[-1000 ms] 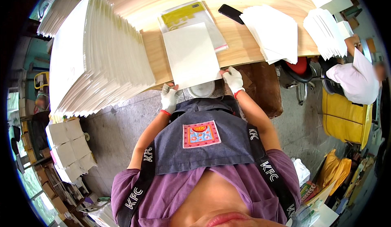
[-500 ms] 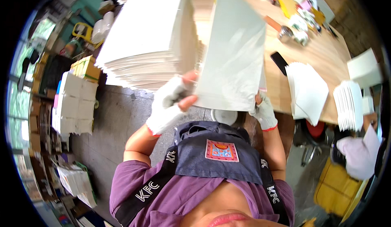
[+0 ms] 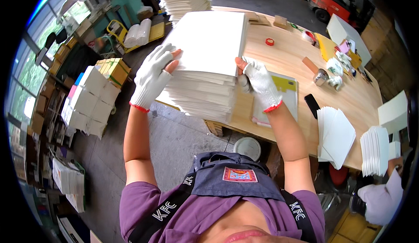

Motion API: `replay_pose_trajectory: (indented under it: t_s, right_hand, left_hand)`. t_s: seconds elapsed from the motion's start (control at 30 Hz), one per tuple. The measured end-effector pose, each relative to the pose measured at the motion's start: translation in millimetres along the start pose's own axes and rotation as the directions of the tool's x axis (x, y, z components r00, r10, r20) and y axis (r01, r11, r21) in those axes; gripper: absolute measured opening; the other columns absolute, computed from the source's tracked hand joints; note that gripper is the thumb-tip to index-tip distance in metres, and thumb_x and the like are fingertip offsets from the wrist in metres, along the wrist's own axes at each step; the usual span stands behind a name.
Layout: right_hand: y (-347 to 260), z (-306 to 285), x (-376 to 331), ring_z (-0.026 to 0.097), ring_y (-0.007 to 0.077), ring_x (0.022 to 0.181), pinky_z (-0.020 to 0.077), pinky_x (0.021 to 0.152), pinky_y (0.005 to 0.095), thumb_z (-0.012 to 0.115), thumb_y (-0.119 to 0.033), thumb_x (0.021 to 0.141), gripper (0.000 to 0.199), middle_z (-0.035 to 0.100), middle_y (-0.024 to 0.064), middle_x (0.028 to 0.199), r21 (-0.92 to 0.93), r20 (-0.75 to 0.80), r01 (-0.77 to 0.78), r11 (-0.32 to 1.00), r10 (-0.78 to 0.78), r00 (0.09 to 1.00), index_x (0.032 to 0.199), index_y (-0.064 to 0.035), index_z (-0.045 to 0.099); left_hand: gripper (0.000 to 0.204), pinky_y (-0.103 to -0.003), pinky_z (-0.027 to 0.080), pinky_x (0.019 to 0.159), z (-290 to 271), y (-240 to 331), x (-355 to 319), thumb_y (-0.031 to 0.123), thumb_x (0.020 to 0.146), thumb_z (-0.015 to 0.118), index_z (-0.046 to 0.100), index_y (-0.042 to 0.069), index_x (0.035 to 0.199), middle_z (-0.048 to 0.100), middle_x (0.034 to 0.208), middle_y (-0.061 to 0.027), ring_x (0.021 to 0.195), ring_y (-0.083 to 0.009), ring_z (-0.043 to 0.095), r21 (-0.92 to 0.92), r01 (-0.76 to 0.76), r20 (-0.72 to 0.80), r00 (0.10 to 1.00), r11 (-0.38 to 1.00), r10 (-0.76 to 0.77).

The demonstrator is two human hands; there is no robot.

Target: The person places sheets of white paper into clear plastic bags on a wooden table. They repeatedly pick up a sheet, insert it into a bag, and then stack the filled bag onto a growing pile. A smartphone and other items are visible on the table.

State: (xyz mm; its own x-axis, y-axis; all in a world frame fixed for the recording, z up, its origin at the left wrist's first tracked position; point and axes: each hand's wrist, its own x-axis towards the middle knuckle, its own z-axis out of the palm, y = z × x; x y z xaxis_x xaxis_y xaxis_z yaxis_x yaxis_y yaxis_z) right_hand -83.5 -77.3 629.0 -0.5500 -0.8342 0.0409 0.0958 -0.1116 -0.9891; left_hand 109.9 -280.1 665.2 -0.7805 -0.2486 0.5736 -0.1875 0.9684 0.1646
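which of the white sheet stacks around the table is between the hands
The near tall stack, between the left hand and right hand. The far tall stack stands beyond it; the fanned pile beside the phone and the rightmost pile are lower.

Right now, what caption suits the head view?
Gloved left hand and right hand flank a tall stack of white sheets on a wooden table.

2 gloved hands (image 3: 152,75) (image 3: 260,82), 2 tall ppr stks (image 3: 205,46) (image 3: 185,1), 2 fanned pls (image 3: 336,134) (image 3: 374,151), 1 blk phone (image 3: 311,106), 1 forklift (image 3: 335,2)
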Motion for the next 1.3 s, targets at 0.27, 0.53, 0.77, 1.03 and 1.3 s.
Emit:
replay_pose_trajectory:
  t_s: [0.27,0.53,0.77,1.03,1.3]
  right_hand:
    - [139,-112,-86,0.054,0.0106,0.057,0.0404,0.050,0.0253,0.053,-0.036,0.092,0.032,0.056,0.0031,0.063,0.037,-0.258,-0.122,0.992,0.127,0.958,0.080,-0.0067,0.055]
    - [194,-295,-247,0.059,0.0299,0.091,0.0473,0.079,0.0425,0.066,-0.023,0.073,0.033,0.060,0.0116,0.100,-0.589,-0.732,-0.800,0.114,-0.494,0.469,0.102,-0.0103,0.055]
    - [209,-336,-279,0.061,0.0257,0.092,0.0491,0.077,0.0403,0.059,-0.031,0.082,0.022,0.063,0.0069,0.095,-0.544,-0.768,-0.837,-0.061,-0.366,0.526,0.097,-0.0158,0.060]
    - [186,-287,-317,0.058,0.0257,0.084,0.0464,0.071,0.0404,0.062,-0.025,0.078,0.019,0.059,0.0057,0.086,-0.696,-0.585,-0.709,-0.115,-0.482,0.652,0.093,-0.0130,0.058]
    - [257,-242,-376,0.064,0.0286,0.073,0.0519,0.062,0.0381,0.053,-0.048,0.089,0.046,0.064,0.0179,0.096,0.178,-0.984,-0.307,0.935,0.160,-0.083,0.106,-0.0069,0.044]
  left_hand:
    - [0.050,-0.046,0.024,0.110,17,45,-6,0.043,0.091,0.049,0.060,0.003,0.119,0.054,0.129,-0.0145,0.126,-0.0332,0.044,-0.018,-0.370,-0.070,0.927,0.929,0.368]
    - [0.045,-0.049,0.030,0.106,44,59,-8,0.031,0.097,0.045,0.045,0.001,0.131,0.049,0.134,-0.0174,0.127,-0.0378,0.042,-0.020,-0.411,-0.261,0.882,0.911,0.392]
    - [0.028,-0.060,0.044,0.086,123,105,-55,0.026,0.088,0.051,0.059,0.003,0.102,0.062,0.101,-0.0186,0.096,-0.0401,0.060,-0.708,-0.564,-0.327,0.795,0.425,0.511]
    - [0.046,-0.042,0.044,0.094,341,190,-88,0.021,0.075,0.066,0.054,0.009,0.118,0.052,0.126,-0.0112,0.116,-0.0318,0.049,-0.471,-0.249,0.402,0.793,0.846,0.458]
    - [0.037,-0.041,0.047,0.083,396,200,-56,0.014,0.067,0.064,0.056,0.014,0.104,0.054,0.106,-0.0102,0.098,-0.0314,0.052,-0.146,-0.270,0.641,0.707,0.952,0.299]
